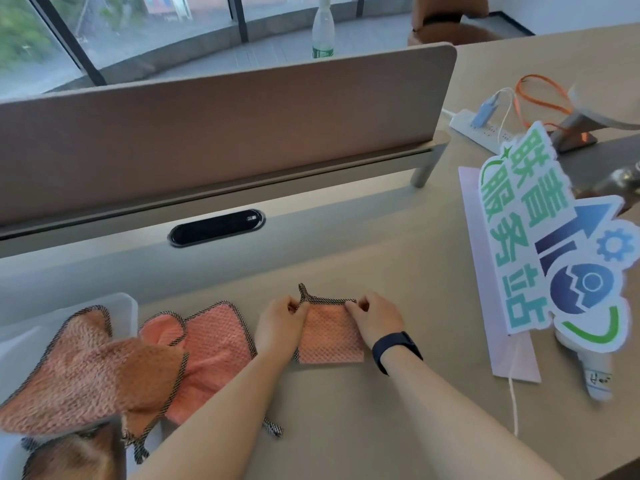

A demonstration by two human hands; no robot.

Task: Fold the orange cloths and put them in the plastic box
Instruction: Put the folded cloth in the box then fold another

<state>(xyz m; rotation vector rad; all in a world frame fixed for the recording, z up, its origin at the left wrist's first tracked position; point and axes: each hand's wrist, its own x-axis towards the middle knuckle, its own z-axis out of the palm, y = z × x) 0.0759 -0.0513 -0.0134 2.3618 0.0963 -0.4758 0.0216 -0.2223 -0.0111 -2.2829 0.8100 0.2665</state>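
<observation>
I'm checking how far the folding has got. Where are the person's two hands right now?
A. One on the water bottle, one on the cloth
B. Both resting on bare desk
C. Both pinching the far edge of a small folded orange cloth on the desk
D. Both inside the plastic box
C: the left hand and right hand each grip a far corner of the folded orange cloth lying on the desk.

Soft daylight pours in from the windows [145,26] ahead of me, bright and even, with faint shadows under my arms. The wide lens bends the edges, and the sign [554,237] looks slightly smeared.
</observation>
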